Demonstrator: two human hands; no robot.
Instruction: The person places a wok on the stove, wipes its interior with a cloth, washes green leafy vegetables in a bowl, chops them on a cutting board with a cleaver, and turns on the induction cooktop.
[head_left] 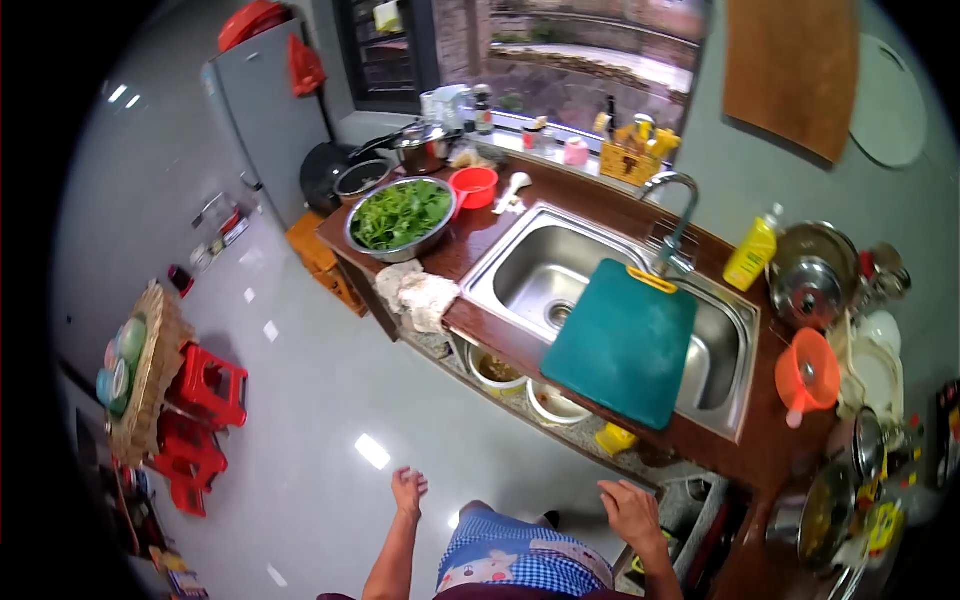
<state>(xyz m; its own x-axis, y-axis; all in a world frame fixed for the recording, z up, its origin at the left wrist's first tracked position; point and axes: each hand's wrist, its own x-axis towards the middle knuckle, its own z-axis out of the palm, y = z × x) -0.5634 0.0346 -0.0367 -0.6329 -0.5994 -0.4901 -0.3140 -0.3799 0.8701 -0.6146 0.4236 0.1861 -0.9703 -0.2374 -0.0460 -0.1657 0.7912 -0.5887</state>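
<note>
My left hand (409,490) hangs above the floor in front of the apron, fingers loosely bent and apart, holding nothing. Lower right of the sink is my right hand (632,512), its fingers stretched out, also with nothing in it. The nearest large thing to it is the green cutting board (625,345), which lies across the double sink (530,255) and covers part of both basins. A steel bowl of leafy greens (402,215) stands on the counter's left end. Beside it are a red plastic ladle (473,187) and a white spoon (512,192).
A cloth (428,300) drapes over the counter edge. Buckets (497,372) stand below. On the right are a yellow detergent bottle (752,250), an orange strainer (808,370) and a pan (826,515). Red stools (210,385) and a fridge (265,110) stand to the left.
</note>
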